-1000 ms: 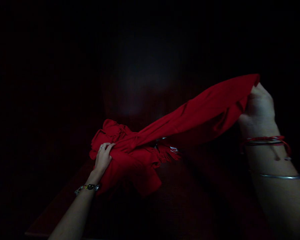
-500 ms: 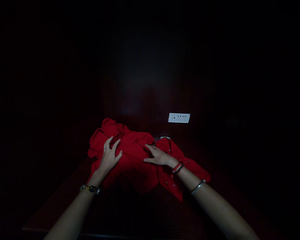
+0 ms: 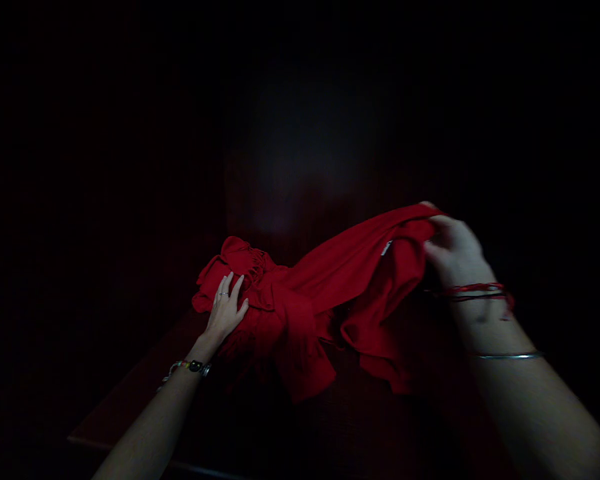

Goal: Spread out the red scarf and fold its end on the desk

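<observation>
Room: darkness is hiding nearly everything | table (image 3: 130,407): dark wood is showing only along its near-left edge | scarf (image 3: 320,293): lying bunched on the table, one end rising rightward | right hand (image 3: 453,253): gripping that lifted end, fingertips hidden in the cloth | left hand (image 3: 226,312): pressing flat on the bunch, fingers spread.

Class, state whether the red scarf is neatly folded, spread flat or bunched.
Bunched, not folded: the red scarf lies crumpled under the left hand, while the right hand holds one end raised.
</observation>
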Action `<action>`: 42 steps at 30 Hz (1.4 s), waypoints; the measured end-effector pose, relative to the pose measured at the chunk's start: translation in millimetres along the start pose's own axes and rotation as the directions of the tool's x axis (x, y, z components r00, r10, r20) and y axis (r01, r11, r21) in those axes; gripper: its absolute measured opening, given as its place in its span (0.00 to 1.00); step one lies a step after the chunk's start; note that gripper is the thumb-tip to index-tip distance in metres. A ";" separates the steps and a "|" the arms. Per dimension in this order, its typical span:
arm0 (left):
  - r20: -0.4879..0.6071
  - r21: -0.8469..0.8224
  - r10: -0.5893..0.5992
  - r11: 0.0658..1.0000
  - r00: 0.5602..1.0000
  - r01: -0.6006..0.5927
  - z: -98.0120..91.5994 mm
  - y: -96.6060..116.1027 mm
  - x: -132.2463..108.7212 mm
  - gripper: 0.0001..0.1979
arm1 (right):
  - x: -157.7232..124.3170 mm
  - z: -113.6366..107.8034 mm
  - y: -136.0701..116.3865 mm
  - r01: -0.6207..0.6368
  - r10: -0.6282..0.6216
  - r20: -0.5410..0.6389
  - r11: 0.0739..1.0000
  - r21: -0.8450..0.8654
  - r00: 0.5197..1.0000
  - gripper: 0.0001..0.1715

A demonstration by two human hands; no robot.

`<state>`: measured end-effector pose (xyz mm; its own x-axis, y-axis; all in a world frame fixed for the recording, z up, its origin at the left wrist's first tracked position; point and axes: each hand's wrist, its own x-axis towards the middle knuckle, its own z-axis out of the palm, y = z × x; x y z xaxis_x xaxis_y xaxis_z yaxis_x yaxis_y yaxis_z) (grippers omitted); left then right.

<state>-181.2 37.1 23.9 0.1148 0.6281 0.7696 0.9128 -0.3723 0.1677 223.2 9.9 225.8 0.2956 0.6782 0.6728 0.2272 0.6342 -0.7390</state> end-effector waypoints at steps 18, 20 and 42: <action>0.460 -0.063 0.282 0.956 0.842 -0.286 12.4 11.2 -5.0 0.18 | -144.3 43.5 91.2 0.251 0.624 0.669 0.627 -0.737 0.405 0.55; 0.412 -0.032 0.250 0.965 0.876 -0.260 11.2 9.5 -3.3 0.15 | -153.0 51.2 102.4 0.228 0.604 0.659 0.635 -0.738 0.448 0.47; -0.126 -0.059 -0.275 0.961 0.953 0.269 -53.6 -26.3 4.9 0.16 | -85.6 125.5 50.5 0.269 0.497 0.790 0.755 -0.598 0.359 0.20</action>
<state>-225.6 13.3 56.3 -0.1907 0.6153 0.7649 0.8852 -0.2291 0.4050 93.0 30.5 135.1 -0.5135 0.8523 -0.0996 0.8059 0.4391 -0.3970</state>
